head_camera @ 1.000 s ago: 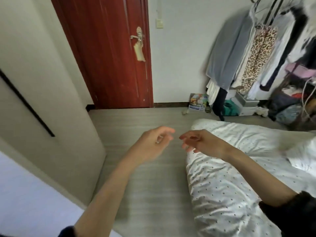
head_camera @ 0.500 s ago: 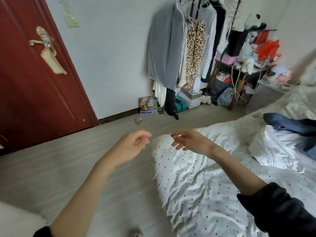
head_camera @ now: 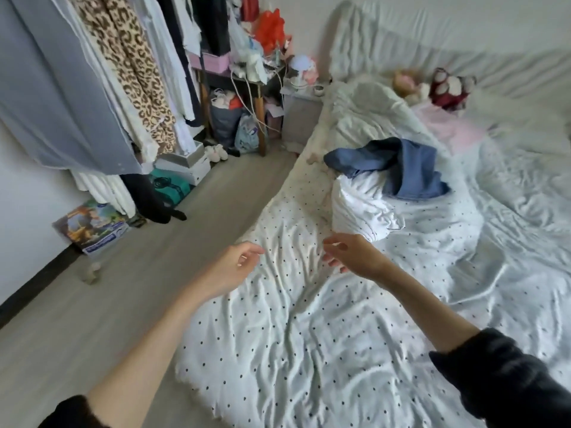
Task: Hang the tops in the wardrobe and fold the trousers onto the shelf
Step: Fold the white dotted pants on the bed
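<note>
Blue cloth (head_camera: 404,168) lies crumpled on the bed (head_camera: 309,335), at one o'clock from our hands. Our right hand (head_camera: 355,254) is nearer than our left hand (head_camera: 234,267). Both grips hang loose, holding nothing.

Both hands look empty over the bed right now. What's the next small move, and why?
Probably reach the right hand forward to the blue garment lying crumpled on the white bundle. Both it and the left hand hover loosely open above the dotted sheet, holding nothing, and that garment is the nearest loose clothing in view.
</note>
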### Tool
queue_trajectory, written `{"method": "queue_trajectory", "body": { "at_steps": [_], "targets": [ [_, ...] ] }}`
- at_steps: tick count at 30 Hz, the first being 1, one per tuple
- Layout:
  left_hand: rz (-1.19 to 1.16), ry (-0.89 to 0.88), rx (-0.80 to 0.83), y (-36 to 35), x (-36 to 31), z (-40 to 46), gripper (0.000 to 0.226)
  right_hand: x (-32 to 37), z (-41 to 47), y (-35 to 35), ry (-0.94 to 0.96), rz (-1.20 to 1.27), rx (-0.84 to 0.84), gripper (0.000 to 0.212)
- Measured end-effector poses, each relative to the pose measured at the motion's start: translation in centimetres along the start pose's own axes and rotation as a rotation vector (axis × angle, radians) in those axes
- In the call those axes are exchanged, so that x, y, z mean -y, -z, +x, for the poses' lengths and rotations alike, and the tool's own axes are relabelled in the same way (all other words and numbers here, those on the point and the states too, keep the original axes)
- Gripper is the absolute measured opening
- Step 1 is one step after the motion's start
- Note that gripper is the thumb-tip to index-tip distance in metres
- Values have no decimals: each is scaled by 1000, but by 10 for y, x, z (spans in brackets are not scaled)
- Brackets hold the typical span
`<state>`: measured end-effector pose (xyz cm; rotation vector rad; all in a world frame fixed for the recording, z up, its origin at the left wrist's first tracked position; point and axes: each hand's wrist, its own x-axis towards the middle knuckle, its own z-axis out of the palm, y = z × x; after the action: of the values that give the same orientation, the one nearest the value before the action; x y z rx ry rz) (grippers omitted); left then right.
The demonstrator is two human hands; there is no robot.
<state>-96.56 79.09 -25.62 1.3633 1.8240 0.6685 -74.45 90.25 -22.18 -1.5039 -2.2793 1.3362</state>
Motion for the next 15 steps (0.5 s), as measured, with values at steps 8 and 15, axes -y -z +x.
{"method": "queue_trajectory", "body": {
  "at_steps": [8,15],
  "targets": [
    [174,64,145,-57,49,183,41,-106,174,28,-237,-226,-203,45],
    [460,182,424,-127,131,282,54,-202,279,12,-393,-525,-252,73]
  ]
}}
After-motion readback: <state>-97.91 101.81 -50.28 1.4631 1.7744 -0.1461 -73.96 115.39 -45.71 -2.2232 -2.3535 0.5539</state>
